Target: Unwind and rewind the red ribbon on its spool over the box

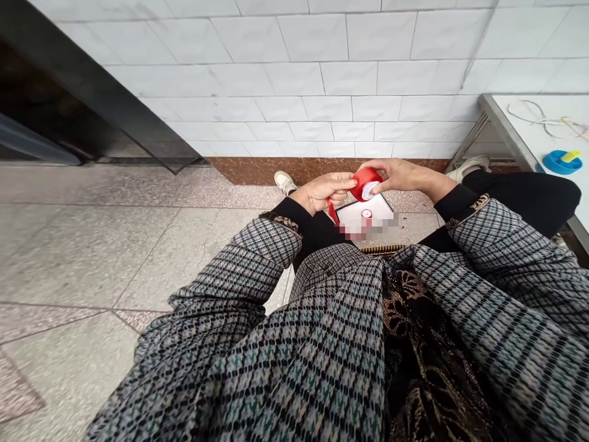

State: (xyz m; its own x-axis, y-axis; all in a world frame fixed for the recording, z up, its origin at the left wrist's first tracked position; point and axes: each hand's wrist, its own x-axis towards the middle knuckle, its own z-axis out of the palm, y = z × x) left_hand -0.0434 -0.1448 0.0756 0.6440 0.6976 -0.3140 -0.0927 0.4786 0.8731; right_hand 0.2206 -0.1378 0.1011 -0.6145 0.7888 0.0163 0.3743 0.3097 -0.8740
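My right hand (399,175) is closed round a red ribbon spool (365,183), gripping it from the right. My left hand (323,191) pinches the loose red ribbon end (332,210) that hangs down from the spool's left side. Both hands are held over my lap. Under them a white box (368,216) with a dark rim and a small red mark on top rests on my black-trousered knees.
A metal table (529,132) at the right carries a blue tape dispenser (561,161) and pale strips. A white tiled wall rises ahead beyond my shoes (284,181). Speckled stone floor spreads to the left, with a dark doorway at the upper left.
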